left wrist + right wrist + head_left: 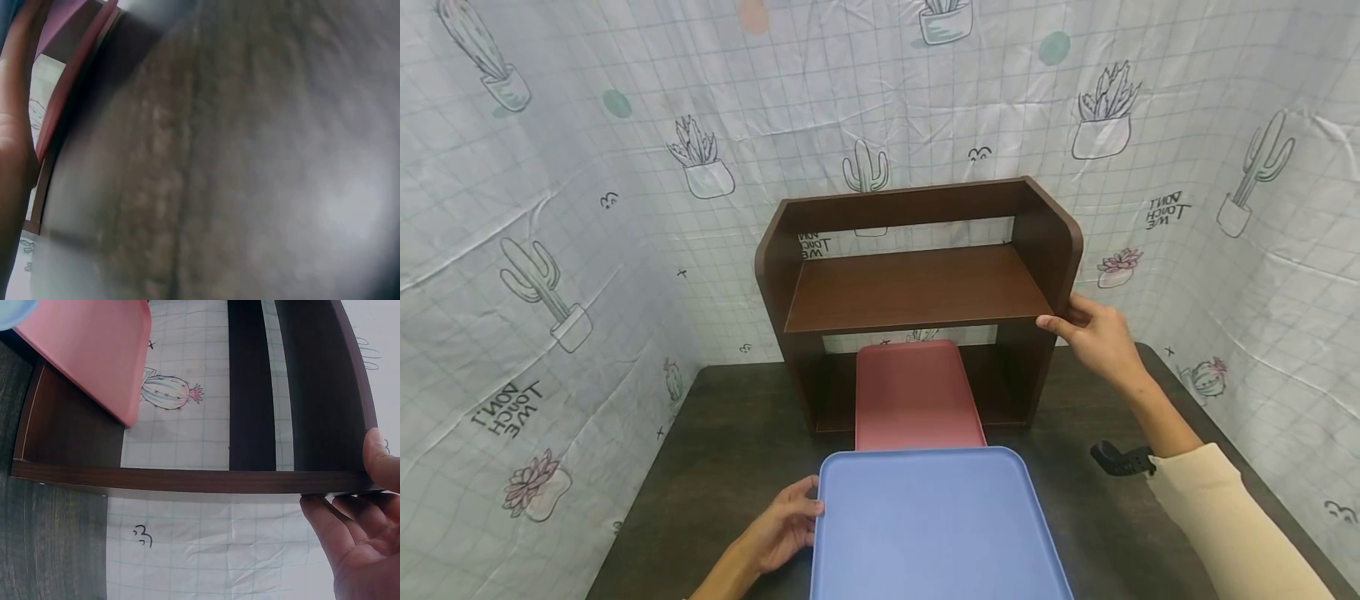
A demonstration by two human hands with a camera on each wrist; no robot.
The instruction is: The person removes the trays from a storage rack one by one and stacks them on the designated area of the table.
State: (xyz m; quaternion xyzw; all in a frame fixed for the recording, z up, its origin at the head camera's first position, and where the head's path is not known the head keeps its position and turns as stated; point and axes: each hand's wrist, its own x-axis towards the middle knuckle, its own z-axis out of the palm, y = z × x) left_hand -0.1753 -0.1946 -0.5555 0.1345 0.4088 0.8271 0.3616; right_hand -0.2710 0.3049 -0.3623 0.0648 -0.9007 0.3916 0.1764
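A blue tray (932, 525) is at the front of the head view, and my left hand (784, 525) holds it by its left edge. Behind it a pink tray (917, 392) reaches into the lower level of a brown two-tier shelf (917, 287); its near end is hidden by the blue one. My right hand (1093, 337) grips the right side panel of the shelf, thumb at the front edge and fingers on the outer face. The right wrist view shows this hand (365, 537) on the panel, with the pink tray (94, 350) inside the shelf.
The shelf stands on a dark wood table (722, 467) against a white grid-patterned cloth (625, 275) with cactus prints, which hangs at the back and both sides. A dark band (1120, 458) is on my right wrist. The left wrist view is mostly blurred.
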